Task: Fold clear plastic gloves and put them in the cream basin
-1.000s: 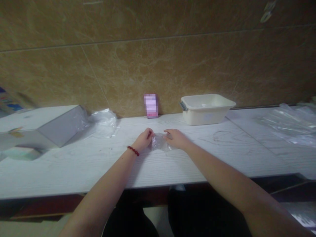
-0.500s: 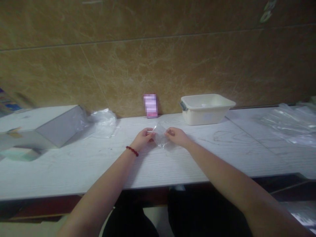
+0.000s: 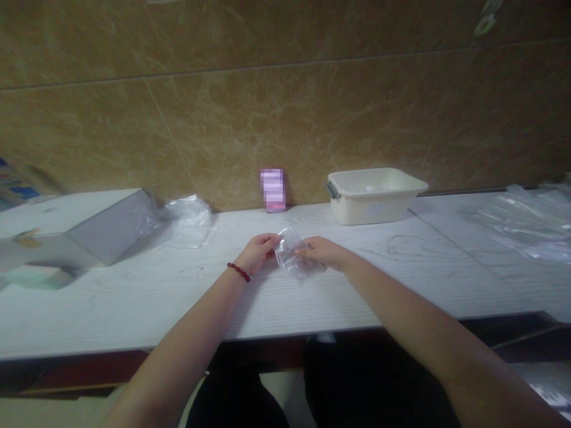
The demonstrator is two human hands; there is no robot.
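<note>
A small clear plastic bag (image 3: 291,252) is held between my two hands, just above the middle of the white wood-grain table (image 3: 178,315). My left hand (image 3: 261,251) pinches its left edge between thumb and fingers; a red bead bracelet circles that wrist. On the other side, my right hand (image 3: 323,252) is closed on the right part of the bag. Whether anything lies inside the bag cannot be made out.
A cream bin (image 3: 375,207) with a grey handle stands at the back right. Against the tiled wall leans a phone (image 3: 273,190). A white box (image 3: 89,226) and crumpled plastic (image 3: 190,223) lie left; clear bags (image 3: 526,220) lie far right.
The bag has turned and spreads lower and further right. My right hand has shifted slightly down and right, with its fingers more stretched across the bag. My left hand has barely moved.
</note>
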